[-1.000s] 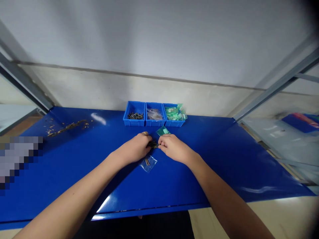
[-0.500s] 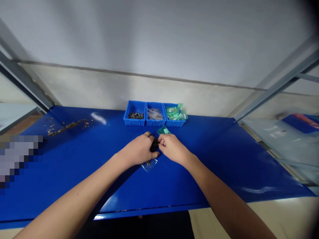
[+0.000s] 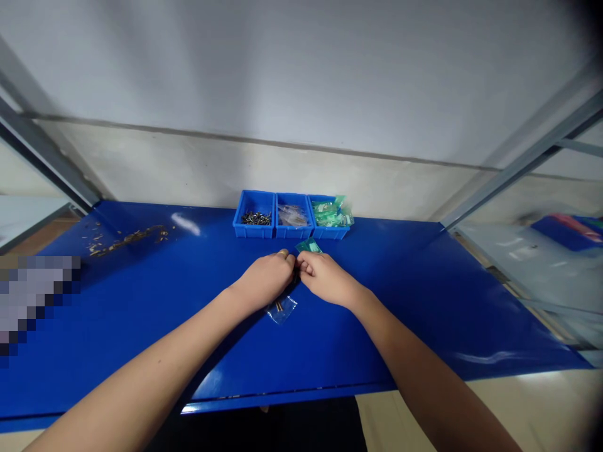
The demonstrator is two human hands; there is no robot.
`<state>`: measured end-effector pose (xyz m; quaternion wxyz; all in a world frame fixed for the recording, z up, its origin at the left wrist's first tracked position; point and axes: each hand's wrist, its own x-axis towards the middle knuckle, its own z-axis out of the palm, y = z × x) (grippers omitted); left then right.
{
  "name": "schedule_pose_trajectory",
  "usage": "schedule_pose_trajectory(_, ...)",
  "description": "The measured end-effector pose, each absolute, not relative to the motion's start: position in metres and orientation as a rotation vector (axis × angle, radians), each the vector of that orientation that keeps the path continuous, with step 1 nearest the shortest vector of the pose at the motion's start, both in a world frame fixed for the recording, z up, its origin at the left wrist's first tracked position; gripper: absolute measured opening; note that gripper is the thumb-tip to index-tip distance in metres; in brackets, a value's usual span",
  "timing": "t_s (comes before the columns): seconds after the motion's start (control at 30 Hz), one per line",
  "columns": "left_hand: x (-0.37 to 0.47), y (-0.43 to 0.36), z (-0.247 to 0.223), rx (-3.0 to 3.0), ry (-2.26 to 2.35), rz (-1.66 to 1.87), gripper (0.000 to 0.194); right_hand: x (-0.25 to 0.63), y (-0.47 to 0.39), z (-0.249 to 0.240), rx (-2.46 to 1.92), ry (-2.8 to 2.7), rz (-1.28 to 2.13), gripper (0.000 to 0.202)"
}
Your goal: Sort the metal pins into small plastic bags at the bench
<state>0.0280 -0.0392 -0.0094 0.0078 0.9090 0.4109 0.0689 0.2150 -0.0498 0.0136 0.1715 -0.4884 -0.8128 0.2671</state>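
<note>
Left hand (image 3: 266,279) and right hand (image 3: 325,277) knuckle to knuckle on the blue table (image 3: 141,326); fingertips curled together, contents hidden, cannot tell what is pinched; clear bag (image 3: 281,308) flat just below, nearer the left; 3 blue bins (image 3: 292,216) beyond.

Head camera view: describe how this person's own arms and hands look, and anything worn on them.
Both forearms are bare to the bottom edge of the picture, with no sleeves, gloves or watch in view. The left hand wears a ring on one finger, seen at its far edge. The right hand shows no ring or band on the parts that show.
</note>
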Motion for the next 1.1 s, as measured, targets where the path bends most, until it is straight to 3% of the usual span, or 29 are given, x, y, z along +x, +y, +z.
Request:
schedule_pose_trajectory(0.27, 0.036, -0.038, -0.005, 2.959, 1.261, 0.084, 0.017, 0.213, -0.048, 0.007, -1.346, -2.388, 0.557, 0.019)
schedule_pose_trajectory(0.47, 0.040, -0.041, -0.001, 3.061, 1.236, -0.026, 0.024, 0.213, -0.046, 0.004, -1.323, -2.373, 0.523, 0.019)
schedule_pose_trajectory(0.87, 0.032, -0.040, -0.008, 2.832, 1.370, 0.116, 0.035, 0.216, -0.043, 0.006, -1.374, -2.130, 0.604, 0.017)
schedule_pose_trajectory(0.93, 0.030, -0.039, -0.010, 2.754, 1.401, 0.159, 0.035, 0.216, -0.042, 0.007, -1.368, -2.034, 0.727, 0.015)
schedule_pose_trajectory(1.1, 0.024, -0.033, -0.015, 2.524, 1.410, 0.370, 0.024, 0.210, -0.044, 0.015, -1.277, -1.398, 1.443, 0.018)
